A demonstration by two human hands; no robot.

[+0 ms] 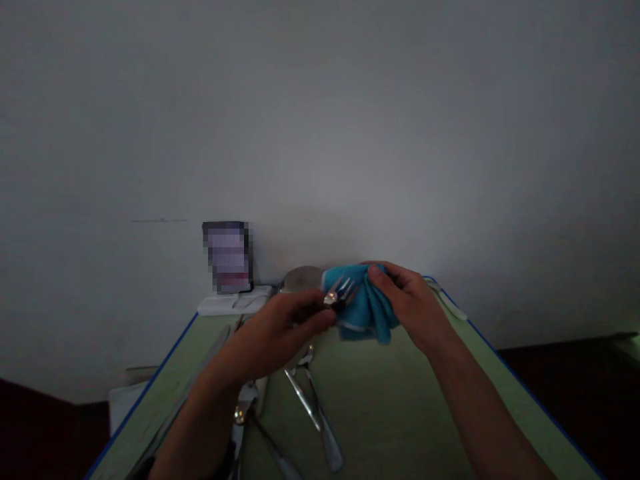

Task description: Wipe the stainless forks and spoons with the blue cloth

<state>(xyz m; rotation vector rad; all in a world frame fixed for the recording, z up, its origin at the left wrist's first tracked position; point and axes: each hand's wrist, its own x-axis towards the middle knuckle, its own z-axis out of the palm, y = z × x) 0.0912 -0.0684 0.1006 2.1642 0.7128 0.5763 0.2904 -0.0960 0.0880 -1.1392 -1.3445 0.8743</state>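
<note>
Between blue table edges (531, 399), hands (277, 330) (413, 301) hold a cloth (369, 313) and seemingly a fork (342, 295).

Metal fork (341, 294): shining silver, head showing, tines pointing right and slightly up, handle hidden. Tines are overlapping the front of the blue cloth (373, 312); can't tell if they're touching it. Cloth is bunching into folds toward its right side, flatter part spreading out behind the fork, pale hem showing at left and along the lower edge, loose folds hanging down. Both are being held up above the counter (400, 407).
</note>
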